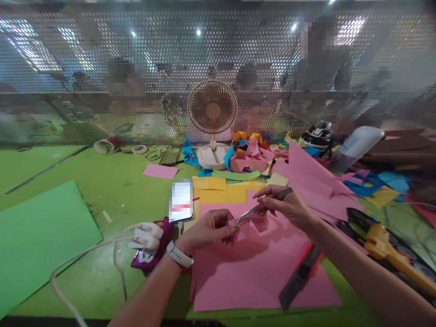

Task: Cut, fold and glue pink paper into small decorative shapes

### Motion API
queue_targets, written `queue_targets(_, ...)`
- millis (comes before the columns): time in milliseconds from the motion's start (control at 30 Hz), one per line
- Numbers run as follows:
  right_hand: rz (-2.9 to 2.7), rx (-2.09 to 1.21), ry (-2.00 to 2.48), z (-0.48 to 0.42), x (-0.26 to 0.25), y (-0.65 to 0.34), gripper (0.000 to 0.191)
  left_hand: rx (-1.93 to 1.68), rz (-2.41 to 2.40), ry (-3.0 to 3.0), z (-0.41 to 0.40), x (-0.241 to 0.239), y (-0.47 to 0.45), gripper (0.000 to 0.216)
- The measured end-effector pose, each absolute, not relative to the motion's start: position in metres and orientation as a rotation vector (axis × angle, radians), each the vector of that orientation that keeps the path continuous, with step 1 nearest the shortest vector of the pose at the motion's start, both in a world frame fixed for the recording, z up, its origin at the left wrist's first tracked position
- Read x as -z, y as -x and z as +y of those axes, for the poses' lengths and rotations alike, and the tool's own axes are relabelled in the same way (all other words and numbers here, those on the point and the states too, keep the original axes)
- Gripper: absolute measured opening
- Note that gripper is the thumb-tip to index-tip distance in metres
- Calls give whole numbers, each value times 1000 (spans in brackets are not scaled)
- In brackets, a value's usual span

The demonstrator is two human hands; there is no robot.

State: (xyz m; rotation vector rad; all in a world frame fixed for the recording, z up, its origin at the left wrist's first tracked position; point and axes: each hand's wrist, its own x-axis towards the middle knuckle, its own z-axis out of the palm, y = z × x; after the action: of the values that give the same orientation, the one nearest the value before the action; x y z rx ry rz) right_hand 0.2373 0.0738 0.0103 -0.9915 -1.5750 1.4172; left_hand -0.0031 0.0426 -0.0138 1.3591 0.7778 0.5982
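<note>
Right fingers grip one tool, likely tweezers; one phone, one fan.

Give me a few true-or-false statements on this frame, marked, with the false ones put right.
1. The right hand holds a slim metal tool. True.
2. The white band is on the right wrist. False: the white band is on the left wrist.
3. A cutter knife rests on the pink paper. True.
4. The fan lies on its side. False: the fan stands upright.
5. The phone screen is lit. True.
</note>
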Motion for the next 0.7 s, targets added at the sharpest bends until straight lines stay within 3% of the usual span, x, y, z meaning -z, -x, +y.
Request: queue_targets(700, -1482, -1351, 975, 70, -7, -232, 22, -620, 782, -1342, 43, 13, 3, 33)
